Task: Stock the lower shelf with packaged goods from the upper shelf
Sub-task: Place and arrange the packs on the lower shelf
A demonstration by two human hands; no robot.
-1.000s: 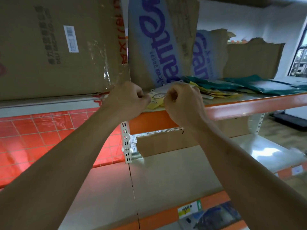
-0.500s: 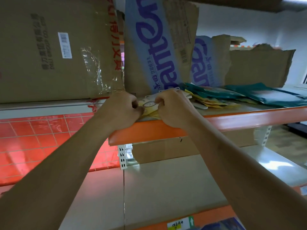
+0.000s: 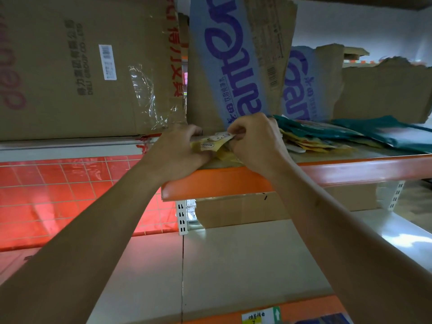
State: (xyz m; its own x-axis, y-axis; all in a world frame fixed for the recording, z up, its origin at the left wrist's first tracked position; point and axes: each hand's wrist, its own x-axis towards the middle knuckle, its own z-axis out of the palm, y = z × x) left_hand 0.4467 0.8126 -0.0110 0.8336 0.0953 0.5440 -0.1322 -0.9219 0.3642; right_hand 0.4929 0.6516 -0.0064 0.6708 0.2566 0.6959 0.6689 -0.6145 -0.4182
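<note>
Both my hands are up at the front edge of the upper shelf, which has an orange lip. My left hand and my right hand each pinch one end of a small stack of flat yellow packets with cartoon prints. More yellow packets and teal packets lie spread along the shelf to the right. The lower shelf is a pale bare board below my arms.
Large cardboard boxes and torn blue-printed cartons stand at the back of the upper shelf. A red tiled panel is at the left. A white slotted upright divides the bays. A price label sits on the lower lip.
The view has tilted down a little, so hands and shelf sit higher in frame. Both hands have kept hold of the yellow packets, and the packets now show a bit more between them.
</note>
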